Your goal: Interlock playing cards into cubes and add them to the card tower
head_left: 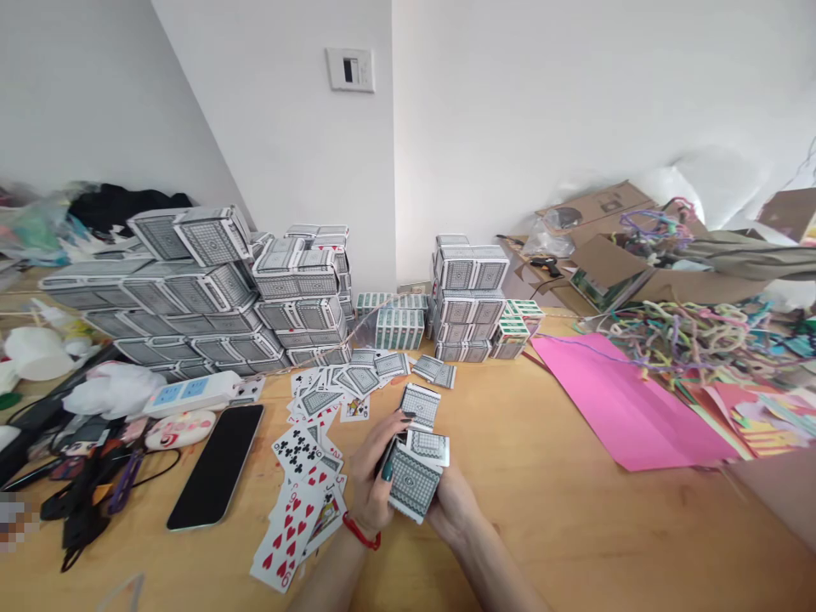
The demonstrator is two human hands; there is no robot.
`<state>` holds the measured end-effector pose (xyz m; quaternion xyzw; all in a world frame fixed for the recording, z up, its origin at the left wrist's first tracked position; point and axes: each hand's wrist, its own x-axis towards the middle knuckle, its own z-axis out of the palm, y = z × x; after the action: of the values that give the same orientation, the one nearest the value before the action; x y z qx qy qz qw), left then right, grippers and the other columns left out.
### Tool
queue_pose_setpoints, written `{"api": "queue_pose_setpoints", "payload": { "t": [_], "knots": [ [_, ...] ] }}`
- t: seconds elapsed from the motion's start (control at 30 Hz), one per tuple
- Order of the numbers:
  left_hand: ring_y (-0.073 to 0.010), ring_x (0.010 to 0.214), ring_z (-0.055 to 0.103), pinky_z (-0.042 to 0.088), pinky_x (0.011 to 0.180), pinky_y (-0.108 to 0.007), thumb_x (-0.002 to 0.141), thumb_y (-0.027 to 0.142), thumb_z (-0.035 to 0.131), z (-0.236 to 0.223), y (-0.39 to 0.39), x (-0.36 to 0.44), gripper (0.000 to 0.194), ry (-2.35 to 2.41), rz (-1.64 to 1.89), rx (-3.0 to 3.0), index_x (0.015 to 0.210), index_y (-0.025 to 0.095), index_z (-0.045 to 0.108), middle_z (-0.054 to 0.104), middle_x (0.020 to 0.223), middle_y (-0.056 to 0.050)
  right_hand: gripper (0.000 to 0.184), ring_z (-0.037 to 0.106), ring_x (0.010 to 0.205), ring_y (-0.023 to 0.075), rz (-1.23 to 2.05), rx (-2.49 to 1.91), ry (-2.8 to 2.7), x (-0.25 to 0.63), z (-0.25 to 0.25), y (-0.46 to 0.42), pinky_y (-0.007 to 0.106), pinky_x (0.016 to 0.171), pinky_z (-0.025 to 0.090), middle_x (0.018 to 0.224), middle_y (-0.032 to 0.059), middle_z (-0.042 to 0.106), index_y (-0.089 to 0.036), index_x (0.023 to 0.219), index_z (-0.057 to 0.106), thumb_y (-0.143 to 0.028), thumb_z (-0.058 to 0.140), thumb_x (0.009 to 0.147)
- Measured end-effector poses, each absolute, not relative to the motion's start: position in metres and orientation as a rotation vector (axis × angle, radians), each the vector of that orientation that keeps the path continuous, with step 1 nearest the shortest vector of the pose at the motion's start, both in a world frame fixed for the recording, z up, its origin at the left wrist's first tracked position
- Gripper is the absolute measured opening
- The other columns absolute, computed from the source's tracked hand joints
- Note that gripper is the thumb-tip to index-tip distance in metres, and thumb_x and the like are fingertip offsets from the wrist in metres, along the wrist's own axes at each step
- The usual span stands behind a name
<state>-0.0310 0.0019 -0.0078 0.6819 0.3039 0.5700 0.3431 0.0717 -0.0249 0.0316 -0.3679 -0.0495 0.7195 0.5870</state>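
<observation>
At the far left, tiered stacks of grey-and-white patterned playing-card blocks (217, 297) stand beyond a black-screened smartphone (217, 466), which lies at a slant on the pale wooden table (541, 527). Just right of the phone, loose paper playing cards (290, 540), some face up, spread from near to far.

Next comes the left hand (370, 484), a red cord bracelet (361, 531) at its wrist. It is curled around the left side of a grey-patterned bundle of cards (411, 484), its thumb on the upper face. The bundle is between the hands, and its cards together run roughly near to far, the far group (421, 406) reaching beyond the fingertips; whether that group is joined to the rest, I cannot tell. The right hand (456, 506) supports the bundle from the near right, palm turned toward it, its fingers mostly hidden underneath. Neither hand is clearly nearer: both touch it, the left with more contact in sight.

Farther right, a bright pink paper sheet (618, 408) lies well apart from both hands.
</observation>
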Motion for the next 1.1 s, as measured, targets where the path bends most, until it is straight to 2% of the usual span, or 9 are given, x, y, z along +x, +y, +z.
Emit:
{"api": "queue_pose_setpoints", "payload": {
  "t": [0.17,0.4,0.6,0.77,0.97,1.1],
  "knots": [
    [-0.0295,0.111,0.049,0.039,0.092,-0.046,0.072,0.026,0.038,-0.008,0.001,-0.03,0.045,0.791,1.485,1.769,0.113,0.016,0.056,0.057,0.117,-0.011,0.022,0.061,0.065,0.0134,1.58,-0.885,-0.25,0.07,0.03,-0.025,0.025,0.064,0.048,0.074,0.0007,0.07,-0.017,0.077,0.066,-0.025,0.072,0.057],
    [-0.0284,0.108,0.051,0.041,0.09,-0.043,0.072,0.028,0.037,-0.004,-0.003,-0.024,0.043,0.835,1.481,1.671,0.108,0.016,0.059,0.061,0.11,-0.01,0.018,0.06,0.064,0.0165,1.318,-0.997,-0.399,0.062,0.015,-0.027,0.028,0.06,0.049,0.069,0.002,0.067,-0.015,0.075,0.064,-0.027,0.066,0.062],
    [-0.0276,0.105,0.052,0.041,0.09,-0.042,0.072,0.029,0.038,-0.002,-0.009,-0.02,0.04,0.852,1.471,1.473,0.103,0.017,0.059,0.061,0.107,-0.01,0.014,0.059,0.072,0.0191,1.013,-1.14,-0.567,0.064,0.008,-0.03,0.03,0.066,0.049,0.074,0.0046,0.067,-0.015,0.07,0.066,-0.023,0.065,0.059],
    [-0.026,0.1,0.054,0.044,0.087,-0.037,0.07,0.028,0.038,0.008,-0.012,-0.018,0.036,0.941,1.41,1.355,0.095,0.017,0.061,0.063,0.102,-0.01,0.004,0.052,0.053,0.0141,0.949,-1.283,-0.678,0.064,0.003,-0.035,0.025,0.051,0.044,0.056,0.0004,0.06,-0.015,0.06,0.065,-0.018,0.062,0.059],
    [-0.0262,0.097,0.055,0.045,0.084,-0.038,0.07,0.03,0.036,0.02,-0.012,-0.013,0.037,0.961,1.428,1.285,0.091,0.016,0.062,0.063,0.098,-0.01,0.014,0.048,0.05,0.0106,0.566,-1.304,-1.092,0.068,0.006,-0.039,0.02,0.045,0.038,0.057,-0.0002,0.054,-0.016,0.056,0.063,-0.012,0.054,0.067],
    [-0.0281,0.102,0.053,0.044,0.086,-0.038,0.071,0.035,0.037,0.014,-0.008,-0.017,0.038,0.932,1.409,1.316,0.092,0.016,0.063,0.062,0.104,-0.011,0.017,0.052,0.052,0.0116,0.446,-1.276,-1.242,0.069,0.002,-0.038,0.02,0.046,0.039,0.061,0.0024,0.056,-0.016,0.063,0.066,-0.01,0.051,0.07]
  ]
}}
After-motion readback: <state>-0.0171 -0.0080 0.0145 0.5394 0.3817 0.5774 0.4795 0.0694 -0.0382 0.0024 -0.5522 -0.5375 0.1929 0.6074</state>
